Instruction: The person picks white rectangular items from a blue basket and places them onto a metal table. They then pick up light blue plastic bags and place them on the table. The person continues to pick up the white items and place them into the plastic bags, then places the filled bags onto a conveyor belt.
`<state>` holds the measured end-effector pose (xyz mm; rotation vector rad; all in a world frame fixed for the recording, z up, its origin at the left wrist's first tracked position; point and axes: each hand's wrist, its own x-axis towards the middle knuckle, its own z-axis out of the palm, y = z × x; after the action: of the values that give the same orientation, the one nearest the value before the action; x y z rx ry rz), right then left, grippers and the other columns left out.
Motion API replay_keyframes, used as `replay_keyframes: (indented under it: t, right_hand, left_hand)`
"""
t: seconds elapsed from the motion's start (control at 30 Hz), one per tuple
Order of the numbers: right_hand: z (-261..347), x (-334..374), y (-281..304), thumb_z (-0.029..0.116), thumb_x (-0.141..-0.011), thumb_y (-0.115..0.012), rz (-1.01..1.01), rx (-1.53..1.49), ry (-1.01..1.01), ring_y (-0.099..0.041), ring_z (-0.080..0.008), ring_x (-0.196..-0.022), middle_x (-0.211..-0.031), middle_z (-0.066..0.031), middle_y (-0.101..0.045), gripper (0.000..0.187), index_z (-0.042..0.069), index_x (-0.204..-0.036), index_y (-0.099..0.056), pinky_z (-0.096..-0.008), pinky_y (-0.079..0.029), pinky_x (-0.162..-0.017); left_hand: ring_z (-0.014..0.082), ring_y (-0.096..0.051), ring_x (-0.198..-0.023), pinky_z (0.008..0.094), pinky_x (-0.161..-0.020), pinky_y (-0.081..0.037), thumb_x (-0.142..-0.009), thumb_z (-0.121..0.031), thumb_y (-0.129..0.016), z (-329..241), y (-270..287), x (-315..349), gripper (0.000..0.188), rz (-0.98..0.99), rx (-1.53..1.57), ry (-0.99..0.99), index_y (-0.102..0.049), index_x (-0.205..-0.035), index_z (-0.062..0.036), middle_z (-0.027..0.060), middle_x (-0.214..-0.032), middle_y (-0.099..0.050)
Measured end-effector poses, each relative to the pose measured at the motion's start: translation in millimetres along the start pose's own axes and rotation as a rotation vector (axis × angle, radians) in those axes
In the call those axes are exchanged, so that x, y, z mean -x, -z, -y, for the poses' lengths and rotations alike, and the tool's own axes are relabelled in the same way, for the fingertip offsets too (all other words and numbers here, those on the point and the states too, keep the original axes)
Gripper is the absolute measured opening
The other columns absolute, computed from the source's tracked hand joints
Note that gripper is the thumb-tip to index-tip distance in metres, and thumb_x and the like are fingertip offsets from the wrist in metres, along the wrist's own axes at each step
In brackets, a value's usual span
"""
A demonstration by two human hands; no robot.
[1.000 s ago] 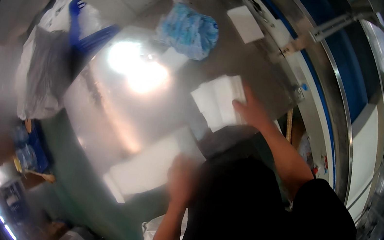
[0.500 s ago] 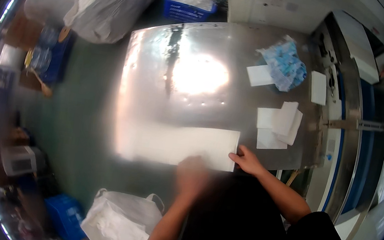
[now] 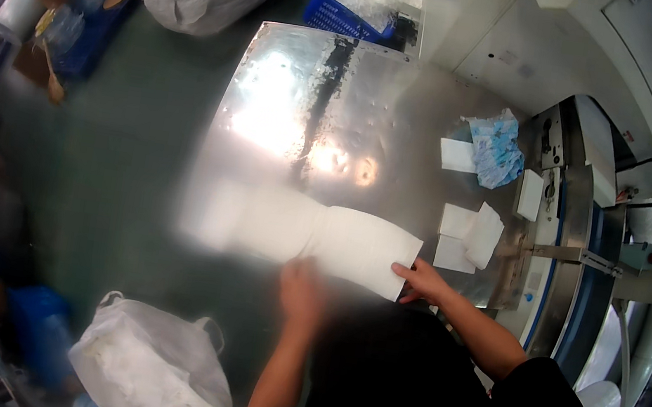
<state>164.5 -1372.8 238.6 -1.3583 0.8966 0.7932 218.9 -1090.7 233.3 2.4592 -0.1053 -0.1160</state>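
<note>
A long white sheet (image 3: 366, 247), which could be paper or thin cloth, lies across the near edge of a shiny metal table (image 3: 406, 165). My right hand (image 3: 421, 283) pinches its right end, thumb on top and fingers underneath. That end is lifted and gently curved. At the sheet's near edge is my left hand (image 3: 302, 290), smeared by motion, its fingers too blurred to read. Just above it a crease or step crosses the sheet. The sheet's left part is hazy and reaches toward the table's left edge.
Right on the table lie several small white pieces (image 3: 457, 222), a crumpled blue-and-white cloth or wrap (image 3: 501, 153) and a white block (image 3: 529, 194). Machinery (image 3: 558, 303) borders the right side. An open white bag (image 3: 153, 362) stands lower left. A blue basket (image 3: 344, 14) sits behind the table.
My left hand has shifted left along the sheet's near edge. The sheet has gone from flat to creased in the middle, its right end tilted. The whole view has turned somewhat.
</note>
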Motion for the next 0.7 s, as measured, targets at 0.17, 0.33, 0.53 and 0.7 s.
replay_keyframes:
  t: [0.17, 0.33, 0.53, 0.7]
  right_hand:
    - [11, -3, 5, 0.046, -0.094, -0.065, -0.037, 0.126, -0.033, -0.063, -0.0323, -0.111, -0.133, -0.0122, -0.059, 0.061, 0.01, -0.141, -0.049, -0.0481, -0.06, -0.071]
    - [22, -3, 1, 0.05, -0.094, -0.064, -0.062, 0.135, -0.077, -0.065, -0.0337, -0.108, -0.124, -0.0134, -0.065, 0.061, 0.01, -0.139, -0.052, -0.0486, -0.059, -0.071]
    - [15, -10, 0, 0.05, -0.093, -0.066, -0.064, 0.138, -0.063, -0.064, -0.0332, -0.11, -0.128, -0.014, -0.062, 0.063, 0.01, -0.139, -0.052, -0.0489, -0.06, -0.07]
    - [15, -4, -3, 0.052, -0.091, -0.067, -0.07, 0.104, -0.019, -0.063, -0.0324, -0.112, -0.129, -0.0119, -0.062, 0.065, 0.012, -0.14, -0.052, -0.0512, -0.059, -0.074]
  left_hand:
    - [0.0378, -0.057, -0.111, 0.0433, -0.093, -0.049, -0.089, -0.01, -0.064, 10, 18, 0, 0.036, -0.15, 0.119, 0.07, -0.064, -0.123, -0.0017, 0.0183, -0.123, -0.057]
    - [0.0381, -0.051, -0.123, 0.0491, -0.1, -0.043, -0.086, -0.019, -0.068, 23, 49, -52, 0.046, -0.325, -0.301, -0.073, -0.061, -0.128, -0.0017, 0.0177, -0.136, -0.055]
    - [0.0363, -0.051, -0.124, 0.0524, -0.104, -0.036, -0.084, -0.038, -0.07, 45, 21, -90, 0.064, -0.22, -0.453, 0.022, -0.055, -0.135, -0.0015, 0.0172, -0.133, -0.057]
    - [0.0368, -0.057, -0.117, 0.0501, -0.102, -0.041, -0.084, -0.037, -0.07, 38, 19, -94, 0.065, -0.078, -0.332, 0.064, -0.054, -0.135, 0.0007, 0.0201, -0.118, -0.06]
